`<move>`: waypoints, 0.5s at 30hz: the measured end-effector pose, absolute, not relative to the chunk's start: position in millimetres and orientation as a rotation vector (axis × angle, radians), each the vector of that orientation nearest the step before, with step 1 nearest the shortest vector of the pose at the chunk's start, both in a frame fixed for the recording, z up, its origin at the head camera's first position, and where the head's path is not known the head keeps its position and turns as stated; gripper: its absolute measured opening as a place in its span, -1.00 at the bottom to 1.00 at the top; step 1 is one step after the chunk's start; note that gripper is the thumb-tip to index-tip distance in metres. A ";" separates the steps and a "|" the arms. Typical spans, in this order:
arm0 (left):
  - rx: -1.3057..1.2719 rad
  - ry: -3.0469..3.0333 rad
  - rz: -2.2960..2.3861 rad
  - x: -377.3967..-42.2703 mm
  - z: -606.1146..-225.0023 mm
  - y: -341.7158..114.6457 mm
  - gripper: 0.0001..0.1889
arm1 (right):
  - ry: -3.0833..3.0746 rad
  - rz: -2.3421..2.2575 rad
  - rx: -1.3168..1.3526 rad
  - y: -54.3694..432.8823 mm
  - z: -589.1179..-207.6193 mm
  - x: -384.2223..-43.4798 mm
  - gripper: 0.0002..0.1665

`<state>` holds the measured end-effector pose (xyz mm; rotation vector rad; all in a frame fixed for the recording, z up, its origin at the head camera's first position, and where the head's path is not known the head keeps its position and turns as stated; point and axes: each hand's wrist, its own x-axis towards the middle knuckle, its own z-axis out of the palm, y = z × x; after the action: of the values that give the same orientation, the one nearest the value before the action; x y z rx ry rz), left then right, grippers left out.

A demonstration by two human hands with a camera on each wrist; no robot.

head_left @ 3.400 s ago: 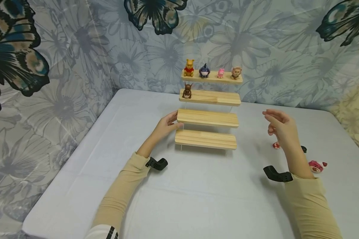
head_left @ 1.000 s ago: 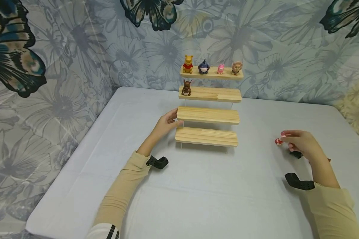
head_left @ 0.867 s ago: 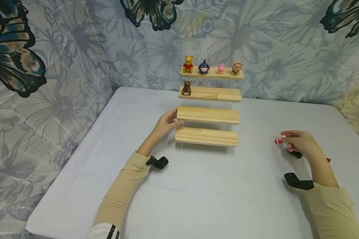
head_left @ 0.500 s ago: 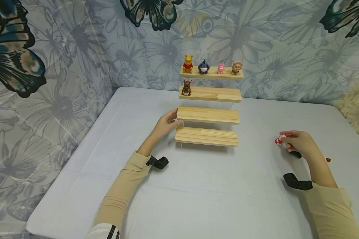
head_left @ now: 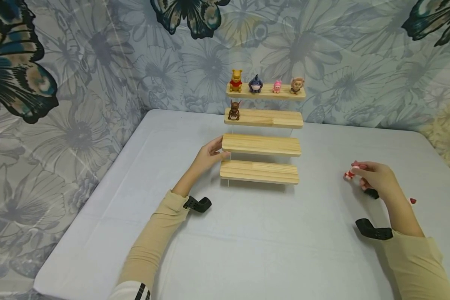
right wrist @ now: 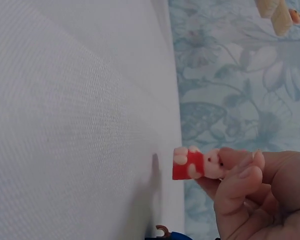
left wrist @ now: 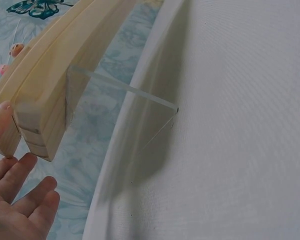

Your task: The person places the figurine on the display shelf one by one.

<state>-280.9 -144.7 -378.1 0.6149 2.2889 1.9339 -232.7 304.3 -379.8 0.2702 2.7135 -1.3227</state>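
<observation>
In the head view a four-tier wooden display shelf (head_left: 260,171) stands on the white table. My left hand (head_left: 208,157) grips the left end of its second-lowest board, thumb in front; in the left wrist view the board end (left wrist: 7,141) lies between thumb and fingers. My right hand (head_left: 378,177), at the right of the table, pinches a small figurine (right wrist: 192,164) by its head. It has a pale pink face and a red body, and its base points toward the tabletop. Beyond the left hand, a brown figurine (head_left: 233,111) sits on the second board from the top.
On the top board sit a yellow bear in red (head_left: 236,81), a blue donkey (head_left: 256,84), a pink figurine (head_left: 276,86) and a tan one (head_left: 296,86). A dark object (head_left: 371,193) lies under the right hand; a red piece (head_left: 413,201) shows behind the wrist.
My right hand has come down and right from its raised place and taken hold of the red-and-pink figurine, which has since shifted slightly up in view. The left hand has stayed at the shelf.
</observation>
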 end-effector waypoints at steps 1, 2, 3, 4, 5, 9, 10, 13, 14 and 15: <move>0.614 2.292 1.934 -283.4 -381.5 -144.9 -0.34 | 2.724 -1.319 0.279 303.3 -379.1 -232.8 -0.32; 0.612 2.299 1.932 -285.9 -385.0 -145.2 -0.34 | 2.733 -1.320 0.288 302.3 -378.5 -233.0 -0.32; 0.610 2.310 1.927 -288.1 -388.5 -145.4 -0.33 | 2.743 -1.315 0.295 301.5 -378.2 -233.5 -0.31; 0.607 2.319 1.923 -290.2 -391.5 -145.7 -0.33 | 2.753 -1.314 0.299 301.2 -378.3 -234.1 -0.31; 0.606 2.324 1.921 -292.2 -394.5 -145.9 -0.33 | 2.765 -1.322 0.300 303.0 -380.8 -235.9 -0.31; 0.608 2.325 1.914 -285.8 -385.7 -145.6 -0.34 | 2.804 -1.375 0.278 310.3 -390.9 -243.7 -0.33; 0.608 2.318 1.914 -283.1 -381.8 -145.4 -0.34 | 2.806 -1.404 0.279 311.6 -392.8 -245.4 -0.35; 0.612 2.301 1.915 -275.2 -370.1 -144.8 -0.35 | 2.781 -1.499 0.279 310.2 -392.2 -247.5 -0.39; 0.615 2.302 1.916 -275.1 -370.2 -144.9 -0.36 | 2.773 -1.531 0.296 312.4 -395.8 -250.4 -0.41; 0.618 2.299 1.920 -275.0 -370.1 -144.8 -0.36 | 2.763 -1.557 0.308 313.4 -397.6 -252.1 -0.41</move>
<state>-275.0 -144.8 -370.1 0.6176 2.2989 1.9199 -252.1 313.4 -397.6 0.3082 2.7629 -1.5572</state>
